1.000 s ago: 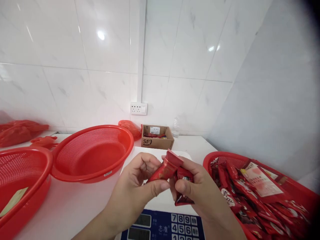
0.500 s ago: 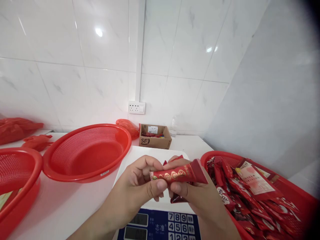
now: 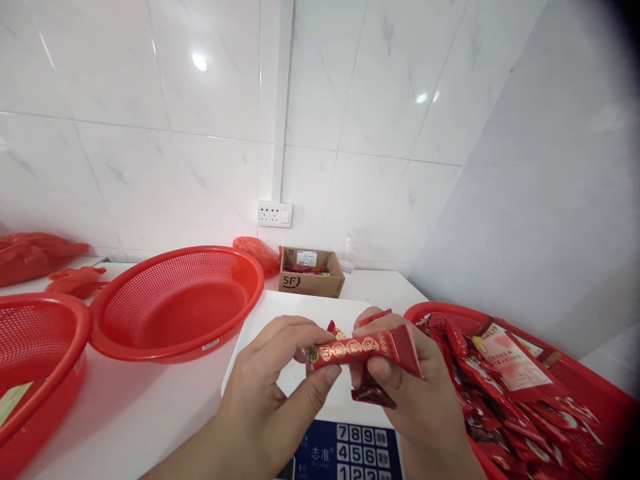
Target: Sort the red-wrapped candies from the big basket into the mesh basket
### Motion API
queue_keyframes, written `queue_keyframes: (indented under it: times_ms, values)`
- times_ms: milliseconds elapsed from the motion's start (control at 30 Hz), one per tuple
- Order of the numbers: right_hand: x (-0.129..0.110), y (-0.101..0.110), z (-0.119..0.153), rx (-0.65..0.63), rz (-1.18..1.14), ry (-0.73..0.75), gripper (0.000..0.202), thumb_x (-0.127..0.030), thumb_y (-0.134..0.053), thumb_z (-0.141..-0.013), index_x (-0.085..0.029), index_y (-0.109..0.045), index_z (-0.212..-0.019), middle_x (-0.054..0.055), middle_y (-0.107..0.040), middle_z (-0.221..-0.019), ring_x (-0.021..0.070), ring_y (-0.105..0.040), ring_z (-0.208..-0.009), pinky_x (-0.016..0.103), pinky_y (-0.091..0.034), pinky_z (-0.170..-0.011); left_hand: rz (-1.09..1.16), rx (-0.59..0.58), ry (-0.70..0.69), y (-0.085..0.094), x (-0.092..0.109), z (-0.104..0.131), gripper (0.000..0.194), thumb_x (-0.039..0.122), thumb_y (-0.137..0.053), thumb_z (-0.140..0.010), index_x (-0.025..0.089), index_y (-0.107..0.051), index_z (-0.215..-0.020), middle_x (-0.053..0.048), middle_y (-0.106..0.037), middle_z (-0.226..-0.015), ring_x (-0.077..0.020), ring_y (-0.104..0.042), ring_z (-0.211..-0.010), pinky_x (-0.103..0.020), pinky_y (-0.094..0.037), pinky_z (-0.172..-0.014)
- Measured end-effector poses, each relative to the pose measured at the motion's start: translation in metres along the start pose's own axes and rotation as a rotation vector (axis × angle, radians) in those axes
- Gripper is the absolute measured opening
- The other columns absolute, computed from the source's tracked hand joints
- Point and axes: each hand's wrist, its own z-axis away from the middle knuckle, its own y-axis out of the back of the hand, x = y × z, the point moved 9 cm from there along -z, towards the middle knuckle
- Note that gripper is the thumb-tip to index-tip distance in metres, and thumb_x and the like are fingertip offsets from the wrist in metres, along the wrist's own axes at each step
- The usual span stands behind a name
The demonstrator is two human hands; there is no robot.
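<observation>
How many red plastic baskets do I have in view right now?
3: a cropped basket at the left edge, a second basket just right of it, and a third basket at the right, holding packets. Any nested underneath would be hidden.

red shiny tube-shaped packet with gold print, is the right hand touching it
Touching. The head view shows the right hand gripping the packet, its thumb overlapping the lower edge.
</observation>
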Motion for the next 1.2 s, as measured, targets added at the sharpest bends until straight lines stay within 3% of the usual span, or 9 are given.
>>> queue_keyframes:
  times_ms: [167,333,467,600,767,867,967,1067,1200]
  values:
    - [0.001,-0.008,-0.002,-0.086,0.011,0.023,0.023,-0.042,-0.093,-0.068,-0.029,-0.082,-0.083,-0.001,-0.068,-0.074,0.0085,-0.059,-0.052,0.019,-0.051,-0.046,-0.06,-0.013,-0.06,0.0,0.007,0.0,0.016,0.02,-0.073,-0.089,0.025,-0.074,-0.104,-0.001,-0.076,-0.09,-0.0162,-0.069,-0.082,-0.024,-0.055,-0.073]
    - [0.002,-0.005,0.0,0.005,0.047,-0.036,0.033,-0.05,-0.093,-0.063,-0.026,-0.079,-0.081,-0.002,-0.065,-0.079,0.0069,-0.056,-0.05,0.02,-0.052,-0.044,-0.099,-0.012,-0.052,0.001,0.003,-0.002,0.007,0.021,-0.071,-0.091,0.023,-0.074,-0.097,0.0,-0.074,-0.08,-0.0145,-0.066,-0.074,-0.024,-0.052,-0.068]
    - [0.001,-0.003,0.002,0.028,0.104,-0.046,0.031,-0.051,-0.09,-0.067,-0.025,-0.077,-0.078,-0.001,-0.065,-0.077,0.0106,-0.06,-0.054,0.023,-0.055,-0.045,-0.101,-0.04,-0.034,-0.003,0.0,-0.003,0.015,0.021,-0.075,-0.088,0.023,-0.075,-0.102,-0.002,-0.076,-0.087,-0.0178,-0.067,-0.081,-0.026,-0.053,-0.072]
    - [0.002,-0.008,0.002,-0.03,0.114,-0.066,0.032,-0.05,-0.093,-0.063,-0.026,-0.078,-0.08,-0.002,-0.065,-0.075,0.0089,-0.055,-0.052,0.021,-0.054,-0.046,-0.125,-0.055,-0.026,-0.003,0.0,-0.001,0.005,0.022,-0.072,-0.089,0.023,-0.076,-0.091,0.0,-0.069,-0.07,-0.0165,-0.061,-0.067,-0.024,-0.047,-0.059]
    - [0.0,-0.006,-0.002,-0.07,0.209,-0.047,0.026,-0.045,-0.091,-0.068,-0.025,-0.078,-0.078,0.0,-0.067,-0.077,0.0116,-0.06,-0.058,0.02,-0.056,-0.046,-0.092,-0.079,0.021,-0.006,-0.002,-0.003,0.007,0.023,-0.072,-0.089,0.024,-0.075,-0.096,-0.001,-0.069,-0.074,-0.0169,-0.061,-0.069,-0.025,-0.047,-0.06]
    - [0.0,-0.012,-0.003,-0.142,0.212,-0.026,0.027,-0.041,-0.093,-0.066,-0.025,-0.079,-0.082,0.0,-0.069,-0.073,0.0117,-0.062,-0.059,0.018,-0.055,-0.049,-0.081,-0.104,0.063,-0.009,-0.004,-0.005,0.011,0.027,-0.07,-0.09,0.022,-0.07,-0.081,0.0,-0.064,-0.068,-0.0156,-0.057,-0.064,-0.024,-0.045,-0.056]
    - [0.003,-0.009,-0.001,-0.072,0.156,-0.086,0.038,-0.047,-0.095,-0.059,-0.026,-0.078,-0.086,-0.001,-0.071,-0.071,0.0112,-0.061,-0.056,0.018,-0.056,-0.048,-0.086,-0.121,0.081,-0.01,-0.007,-0.004,0.022,0.028,-0.067,-0.092,0.021,-0.065,-0.071,0.001,-0.06,-0.064,-0.0142,-0.053,-0.06,-0.023,-0.042,-0.055]
    - [0.006,-0.005,0.004,0.032,0.156,-0.177,0.041,-0.052,-0.094,-0.057,-0.025,-0.076,-0.082,-0.001,-0.072,-0.074,0.0116,-0.062,-0.059,0.018,-0.057,-0.049,-0.069,-0.134,0.121,-0.011,-0.013,-0.003,0.013,0.028,-0.069,-0.09,0.022,-0.069,-0.078,0.001,-0.063,-0.068,-0.0149,-0.054,-0.063,-0.024,-0.042,-0.056]
    - [0.004,-0.001,0.005,0.069,0.22,-0.192,0.044,-0.057,-0.092,-0.059,-0.024,-0.075,-0.081,0.0,-0.071,-0.07,0.0138,-0.063,-0.061,0.021,-0.058,-0.05,-0.007,-0.199,0.219,-0.017,-0.024,0.0,0.011,0.032,-0.066,-0.092,0.024,-0.074,-0.093,-0.001,-0.068,-0.077,-0.0177,-0.06,-0.071,-0.027,-0.047,-0.063]
